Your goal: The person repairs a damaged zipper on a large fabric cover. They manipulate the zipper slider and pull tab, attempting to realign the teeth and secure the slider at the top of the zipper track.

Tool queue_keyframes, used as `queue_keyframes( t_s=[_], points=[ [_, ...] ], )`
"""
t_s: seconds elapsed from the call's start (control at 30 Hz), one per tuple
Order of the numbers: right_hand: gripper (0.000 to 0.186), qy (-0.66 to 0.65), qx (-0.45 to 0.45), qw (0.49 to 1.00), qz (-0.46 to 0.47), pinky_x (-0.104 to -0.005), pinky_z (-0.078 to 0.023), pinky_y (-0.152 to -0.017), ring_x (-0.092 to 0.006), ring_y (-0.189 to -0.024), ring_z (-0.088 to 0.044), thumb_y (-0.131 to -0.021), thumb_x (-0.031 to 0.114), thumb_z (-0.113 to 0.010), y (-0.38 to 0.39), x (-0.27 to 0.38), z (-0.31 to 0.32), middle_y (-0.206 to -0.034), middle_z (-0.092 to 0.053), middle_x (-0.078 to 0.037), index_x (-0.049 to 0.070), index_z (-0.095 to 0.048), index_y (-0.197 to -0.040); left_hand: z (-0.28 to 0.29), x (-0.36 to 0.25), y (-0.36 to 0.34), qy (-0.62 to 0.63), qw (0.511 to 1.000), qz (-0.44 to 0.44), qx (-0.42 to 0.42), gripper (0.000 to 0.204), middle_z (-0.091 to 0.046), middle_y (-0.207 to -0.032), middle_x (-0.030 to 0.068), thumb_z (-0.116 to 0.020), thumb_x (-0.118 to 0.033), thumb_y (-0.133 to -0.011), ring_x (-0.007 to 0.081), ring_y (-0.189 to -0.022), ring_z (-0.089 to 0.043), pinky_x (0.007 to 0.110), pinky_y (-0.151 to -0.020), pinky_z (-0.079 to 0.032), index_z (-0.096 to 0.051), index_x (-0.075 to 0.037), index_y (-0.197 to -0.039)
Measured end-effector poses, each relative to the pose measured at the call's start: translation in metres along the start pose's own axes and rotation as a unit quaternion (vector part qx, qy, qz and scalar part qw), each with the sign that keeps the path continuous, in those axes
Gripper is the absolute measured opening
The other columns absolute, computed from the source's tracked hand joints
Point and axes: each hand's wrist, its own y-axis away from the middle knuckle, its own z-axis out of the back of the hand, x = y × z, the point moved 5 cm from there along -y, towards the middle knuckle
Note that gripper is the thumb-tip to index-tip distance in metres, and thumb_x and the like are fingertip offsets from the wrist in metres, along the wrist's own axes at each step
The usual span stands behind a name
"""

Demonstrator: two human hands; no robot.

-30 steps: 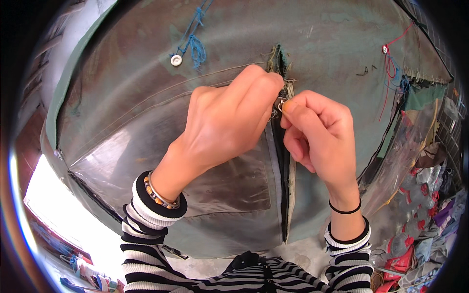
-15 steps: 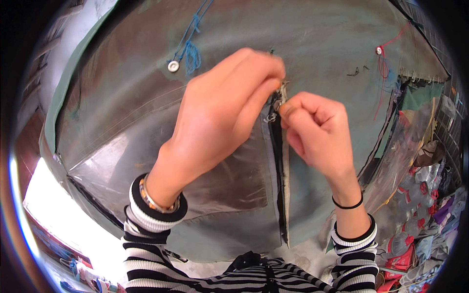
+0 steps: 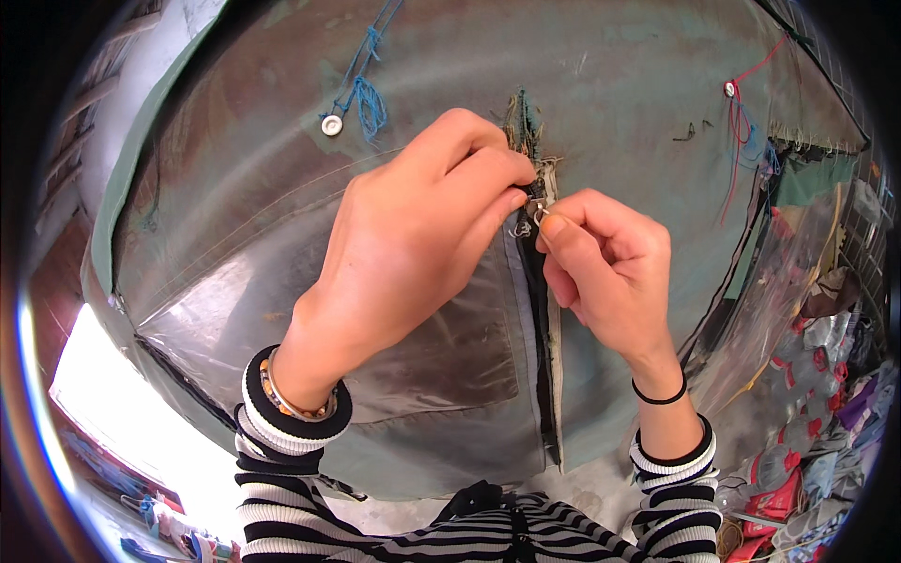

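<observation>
A worn grey-green canvas sheet [image 3: 638, 122] fills the view before me, with a zipper [image 3: 542, 357] running down its middle. The fabric round the zipper's top is torn and frayed [image 3: 524, 117]. My left hand [image 3: 422, 220] is closed, thumb and fingers pinching the zipper's edge just below the fraying. On the other side, my right hand [image 3: 610, 263] pinches a small metal zipper pull [image 3: 540, 214] between thumb and bent forefinger. The fingertips of both hands are close together. What lies right under the left fingertips is partly hidden.
A clear plastic window [image 3: 441, 347] is sewn into the sheet. Blue cord [image 3: 368, 108] with a white button [image 3: 331, 125] hangs at upper left, red string [image 3: 735, 141] at upper right. Plastic bottles [image 3: 774, 464] and cloth are heaped at right.
My left hand has lowered from above the zipper top to its edge, uncovering the frayed fabric. The right hand stays at the zipper pull, shifted slightly down.
</observation>
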Motion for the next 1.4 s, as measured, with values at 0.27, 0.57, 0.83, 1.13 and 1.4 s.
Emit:
queue_keyframes(
  t_s=[0.27,0.57,0.83,1.13,1.4],
  points=[
    [0.012,0.122,-0.023,0.984,0.126,-0.0214,-0.03,-0.044,-0.0019,-0.05,-0.038,-0.09,0.0,-0.062,0.001,-0.003,0.001,-0.056,-0.048,0.004,-0.002,-0.058,-0.079,-0.003,-0.002,0.002,-0.04,0.998,0.026,0.036,0.014,-0.059,-0.089,0.0061,-0.068,-0.002,-0.079,0.028,-0.07,-0.062,0.035,-0.057,-0.05,-0.062,-0.005,-0.091],
    [0.011,0.01,-0.025,1.0,-0.001,-0.0218,-0.029,-0.044,-0.0022,-0.05,-0.036,-0.09,0.0,-0.06,0.001,0.0,-0.005,-0.056,-0.046,0.003,-0.003,-0.057,-0.079,-0.008,0.001,0.003,-0.064,0.996,-0.056,-0.028,0.016,-0.059,-0.088,0.0045,-0.065,0.001,-0.076,0.0216,-0.063,-0.061,0.031,-0.048,-0.047,-0.058,-0.005,-0.088],
    [0.02,0.144,0.035,0.989,-0.005,-0.0287,-0.032,-0.043,-0.006,-0.047,-0.039,-0.084,0.001,-0.059,-0.016,0.01,-0.004,-0.052,-0.044,-0.003,-0.002,-0.05,-0.066,-0.014,0.012,0.005,-0.073,0.988,-0.129,-0.051,0.017,-0.059,-0.086,0.004,-0.063,0.0,-0.074,0.0171,-0.056,-0.059,0.029,-0.044,-0.044,-0.058,-0.004,-0.09],
    [0.019,0.152,0.043,0.987,-0.006,-0.0286,-0.032,-0.044,-0.0056,-0.047,-0.039,-0.085,0.001,-0.059,-0.019,0.011,-0.004,-0.052,-0.044,-0.003,-0.002,-0.05,-0.068,-0.013,0.014,0.006,-0.068,0.984,-0.118,-0.11,0.019,-0.062,-0.087,0.0058,-0.067,0.0,-0.072,0.018,-0.055,-0.059,0.028,-0.044,-0.045,-0.06,-0.003,-0.089],
    [0.021,0.056,0.013,0.998,-0.039,-0.0224,-0.027,-0.045,-0.0011,-0.052,-0.033,-0.092,0.002,-0.057,-0.01,0.004,-0.01,-0.056,-0.044,0.008,0.0,-0.051,-0.071,-0.02,0.023,0.012,-0.104,0.981,-0.125,-0.102,0.023,-0.062,-0.085,0.0058,-0.067,0.004,-0.07,0.0189,-0.055,-0.059,0.029,-0.044,-0.044,-0.058,-0.003,-0.091]
  ],
)
